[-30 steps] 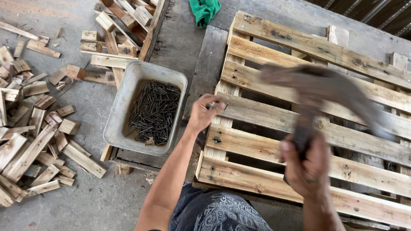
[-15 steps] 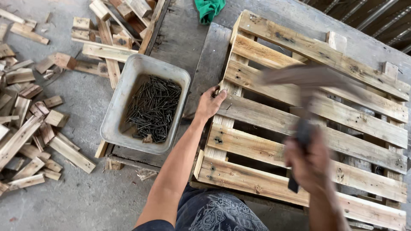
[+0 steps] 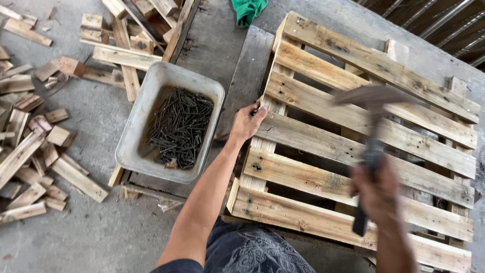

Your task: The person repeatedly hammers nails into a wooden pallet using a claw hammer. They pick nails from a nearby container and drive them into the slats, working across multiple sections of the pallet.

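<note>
Blurred by motion: the hammer (image 3: 373, 126), its head smeared into a brownish streak over the middle slats, so the striking face and claw could not be told apart. Handle ran near to far, almost upright in the view, head at the far end and stretched left to right, dark butt poking out near the wrist. Clamped around that handle low down, the right hand (image 3: 378, 194), also soft with blur, fingers not separable. Hovered above the right half of the wooden pallet (image 3: 323, 108), well apart from the other hand.

Pressed against the pallet's left edge, the left hand (image 3: 246, 123), fingers drawn together at a slat end; a small dark thing at the fingertips, too small to name, so a pinch could not be confirmed. Forearm reached up from the near edge, with patterned dark clothing cut off at the bottom of the view.

Just left of that hand, a grey rectangular plastic tub (image 3: 132, 134) holding a loose heap of dark nails (image 3: 178, 129), piled mostly toward its middle and right side, with a bit of wood at the near end. Rested on a weathered board, corner overhanging.

Further left, scattered wood offcuts (image 3: 35, 146) across concrete, several cut by the frame. At the far edge, a green cloth (image 3: 247, 10), partly out of view.
</note>
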Tool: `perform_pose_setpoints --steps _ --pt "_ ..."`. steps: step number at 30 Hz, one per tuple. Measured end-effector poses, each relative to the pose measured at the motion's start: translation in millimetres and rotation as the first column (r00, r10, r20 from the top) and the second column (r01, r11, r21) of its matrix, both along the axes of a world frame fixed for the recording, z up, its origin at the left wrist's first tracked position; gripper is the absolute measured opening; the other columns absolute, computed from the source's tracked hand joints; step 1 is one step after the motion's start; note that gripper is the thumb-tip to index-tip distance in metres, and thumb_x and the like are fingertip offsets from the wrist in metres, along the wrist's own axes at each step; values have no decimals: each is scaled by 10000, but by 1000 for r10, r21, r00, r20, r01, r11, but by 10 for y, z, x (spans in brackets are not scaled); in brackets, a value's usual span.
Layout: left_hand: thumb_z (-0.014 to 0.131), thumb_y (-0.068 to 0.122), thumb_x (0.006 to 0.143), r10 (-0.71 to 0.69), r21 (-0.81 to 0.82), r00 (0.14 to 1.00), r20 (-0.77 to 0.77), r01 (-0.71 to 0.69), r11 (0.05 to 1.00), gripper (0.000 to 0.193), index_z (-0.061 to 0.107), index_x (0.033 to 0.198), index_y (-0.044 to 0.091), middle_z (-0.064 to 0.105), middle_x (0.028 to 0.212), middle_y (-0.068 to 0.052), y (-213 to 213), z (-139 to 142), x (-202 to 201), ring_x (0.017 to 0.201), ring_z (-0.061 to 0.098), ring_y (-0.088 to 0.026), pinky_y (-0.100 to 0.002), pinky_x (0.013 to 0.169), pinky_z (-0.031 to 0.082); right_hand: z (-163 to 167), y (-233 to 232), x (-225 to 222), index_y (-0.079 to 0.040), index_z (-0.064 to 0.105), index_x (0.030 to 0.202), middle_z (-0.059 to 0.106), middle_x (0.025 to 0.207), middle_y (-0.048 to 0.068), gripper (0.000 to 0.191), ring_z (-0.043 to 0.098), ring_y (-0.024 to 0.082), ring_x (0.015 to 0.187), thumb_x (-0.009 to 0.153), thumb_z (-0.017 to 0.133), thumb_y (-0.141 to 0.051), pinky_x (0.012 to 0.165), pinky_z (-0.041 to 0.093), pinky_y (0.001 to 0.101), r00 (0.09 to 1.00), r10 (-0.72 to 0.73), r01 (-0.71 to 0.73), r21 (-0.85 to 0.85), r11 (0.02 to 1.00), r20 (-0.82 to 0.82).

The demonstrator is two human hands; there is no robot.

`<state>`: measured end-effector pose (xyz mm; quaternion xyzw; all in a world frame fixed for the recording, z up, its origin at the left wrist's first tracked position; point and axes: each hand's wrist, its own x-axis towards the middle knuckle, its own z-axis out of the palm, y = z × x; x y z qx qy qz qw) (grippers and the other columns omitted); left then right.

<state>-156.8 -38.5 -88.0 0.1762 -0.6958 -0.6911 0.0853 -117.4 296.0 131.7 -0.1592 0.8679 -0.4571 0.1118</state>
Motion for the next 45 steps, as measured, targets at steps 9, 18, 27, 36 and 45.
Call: perform_pose_setpoints --steps 9,18,27,36,45 --pt "661 642 902 -5 -30 999 47 7 1000 845 617 1369 -62 774 1088 -207 39 -200 13 1072 737 -231 -346 916 566 -118 -792 45 -110 600 1183 659 738 78 276 558 169 471 1091 501 -352 410 508 318 988 146 -156 -277 948 -54" --pt "645 640 877 10 -1 996 86 -10 1000 839 614 1376 -33 746 1170 -254 27 -106 4 1132 716 -299 -383 959 548 64 -101 97 -69 513 1194 571 748 27 242 505 75 510 1005 649 -135 396 462 232 987 145 -158 -403 902 -63" --pt "637 628 898 6 -42 994 111 -1 999 800 631 1373 -16 715 1218 -253 25 -35 -8 1134 697 -306 -381 962 520 -476 -950 294 -76 477 1080 638 744 95 287 584 238 538 994 640 -296 453 527 435 968 113 -212 489 846 224" --pt "672 595 911 22 -40 1000 -9 -23 999 763 678 1303 -60 730 1208 -251 28 -143 15 1138 703 -271 -371 946 549 -44 -329 234 -91 498 1097 575 692 10 154 556 53 494 1054 639 -135 429 474 233 925 30 -137 -259 956 -378" --pt "666 567 889 36 -51 995 93 -32 998 758 642 1324 -53 769 982 -192 36 -147 7 915 726 -238 -358 808 559 -839 -755 451 -52 481 977 561 573 36 211 526 150 400 976 646 -183 333 381 329 982 171 -189 309 932 84"
